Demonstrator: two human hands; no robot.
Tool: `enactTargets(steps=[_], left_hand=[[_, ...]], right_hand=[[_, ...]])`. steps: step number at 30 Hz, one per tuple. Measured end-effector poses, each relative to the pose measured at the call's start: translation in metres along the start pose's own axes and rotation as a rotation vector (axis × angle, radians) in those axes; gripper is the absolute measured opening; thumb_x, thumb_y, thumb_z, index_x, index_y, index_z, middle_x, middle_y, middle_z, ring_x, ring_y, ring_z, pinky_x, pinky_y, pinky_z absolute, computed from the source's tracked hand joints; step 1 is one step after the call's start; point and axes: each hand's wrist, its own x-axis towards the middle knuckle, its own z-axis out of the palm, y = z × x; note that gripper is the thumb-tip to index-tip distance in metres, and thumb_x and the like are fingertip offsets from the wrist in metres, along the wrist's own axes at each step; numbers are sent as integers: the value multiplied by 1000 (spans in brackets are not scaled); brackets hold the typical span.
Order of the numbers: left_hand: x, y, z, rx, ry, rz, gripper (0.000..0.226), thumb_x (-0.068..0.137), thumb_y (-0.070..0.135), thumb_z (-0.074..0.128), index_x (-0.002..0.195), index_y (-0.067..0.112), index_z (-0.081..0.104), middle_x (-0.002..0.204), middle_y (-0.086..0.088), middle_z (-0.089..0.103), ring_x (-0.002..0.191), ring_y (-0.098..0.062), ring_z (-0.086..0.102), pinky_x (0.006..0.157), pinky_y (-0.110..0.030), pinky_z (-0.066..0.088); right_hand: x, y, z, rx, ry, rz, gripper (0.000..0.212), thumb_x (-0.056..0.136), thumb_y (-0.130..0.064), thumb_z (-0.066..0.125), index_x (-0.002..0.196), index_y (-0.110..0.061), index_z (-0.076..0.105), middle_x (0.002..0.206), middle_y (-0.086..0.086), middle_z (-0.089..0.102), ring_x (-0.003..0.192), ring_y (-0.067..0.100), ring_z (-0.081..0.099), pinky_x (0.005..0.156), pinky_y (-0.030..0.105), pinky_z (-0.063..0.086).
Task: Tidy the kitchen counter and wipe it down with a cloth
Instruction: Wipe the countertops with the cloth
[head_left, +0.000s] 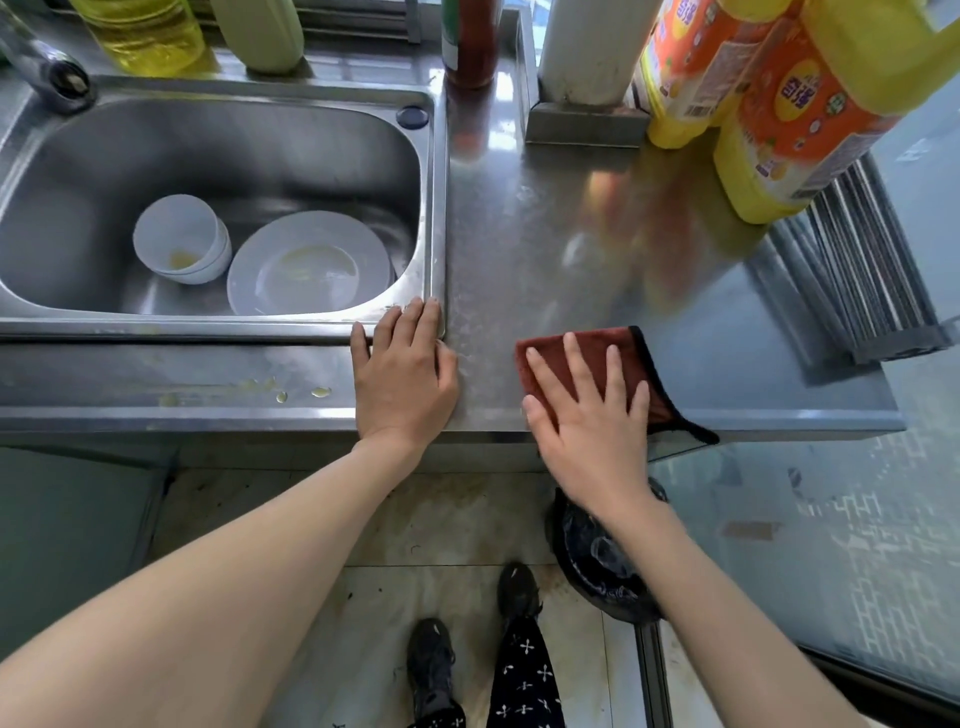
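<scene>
Cloth (639, 358) flat at the counter (545, 218) front edge, under the right hand (592, 431).
Fingers spread; long axis parallel to the edge, one corner overhanging. Left hand (402, 374) flat, fingers together, at the sink (208, 140) corner.

One stainless steel sink (426, 218) is set into the left part of the steel counter (545, 218). In its basin lie one stack of white ceramic bowls (182, 239), two as far as the rims show, and one white round plate (306, 265), possibly more beneath it. One dark red cloth with black edging (636, 364) lies at the counter's front edge. Two yellow plastic detergent jugs with orange labels (789, 119) stand at the right back corner. Along the back edge stand three bottles: one clear with yellow oil (145, 36), one pale green (265, 31), one red (470, 41). Four or so yellowish droplets (321, 392) dot the front ledge. Two hands: the left hand (402, 369), the right hand (592, 415).
</scene>
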Motion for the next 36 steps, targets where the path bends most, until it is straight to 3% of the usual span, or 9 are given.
enactTargets(steps=[5, 9, 13, 17, 21, 24, 26, 32, 36], left_hand=[[1, -1, 2, 1, 1, -1, 53, 89, 32, 30, 141, 21, 37, 145, 1, 40, 135, -19, 31, 114, -45, 7], [0, -1, 2, -6, 16, 1, 52, 89, 30, 32, 140, 20, 39, 144, 0, 43, 134, -20, 34, 114, -46, 9], [0, 0, 1, -5, 13, 6, 53, 89, 30, 32, 139, 19, 40, 144, -1, 43, 134, -20, 34, 113, -47, 9], [1, 0, 1, 3, -2, 4, 53, 89, 31, 31, 141, 20, 37, 145, 0, 41, 135, -19, 32, 114, -46, 8], [1, 0, 0, 1, 3, -9, 53, 88, 30, 31, 140, 20, 39, 144, 0, 43, 135, -19, 34, 113, -46, 9], [0, 0, 0, -2, -2, -6, 53, 88, 31, 29, 139, 19, 41, 143, 0, 44, 134, -20, 35, 113, -47, 11], [1, 1, 0, -2, 9, -1, 56, 86, 33, 25, 137, 18, 43, 141, -1, 46, 132, -21, 38, 112, -48, 14], [2, -1, 2, 4, 13, 1, 59, 85, 36, 22, 138, 19, 42, 143, 0, 45, 133, -20, 37, 112, -49, 15], [1, 0, -1, 7, -10, 5, 60, 86, 37, 20, 139, 19, 40, 144, 0, 43, 134, -20, 35, 113, -48, 13]], right_hand=[[27, 55, -15, 39, 63, 288, 54, 94, -57, 14, 146, -46, 2, 159, -4, -5, 145, 29, -6, 113, 59, 0], [31, 28, -12, 59, 68, 447, 58, 96, -51, 14, 149, -34, 1, 159, 4, -6, 144, 36, -7, 112, 61, 1], [21, -23, 0, 9, 71, 165, 57, 96, -52, 12, 148, -36, -6, 158, 2, -12, 143, 37, -11, 110, 61, -3], [38, 16, -10, -55, -12, -169, 55, 92, -60, 7, 144, -48, -5, 156, -11, -12, 145, 25, -12, 112, 56, -6], [59, 66, -18, 22, 66, 166, 55, 94, -54, 18, 146, -45, 3, 159, -8, -3, 145, 26, -4, 113, 57, 1], [61, 41, -15, 66, 73, 329, 55, 96, -50, 17, 148, -39, 2, 159, -3, -5, 145, 31, -8, 113, 59, -1], [59, 11, -12, 52, 72, 255, 55, 97, -50, 15, 148, -38, 0, 159, -2, -7, 144, 33, -9, 113, 60, -2], [54, -3, -6, -84, 18, -334, 57, 88, -58, 4, 144, -48, 1, 158, -13, -3, 145, 26, -6, 112, 56, -4], [62, 35, -14, 14, 77, 33, 53, 94, -55, 13, 146, -46, 4, 158, -10, -2, 145, 25, -5, 112, 57, -2]])
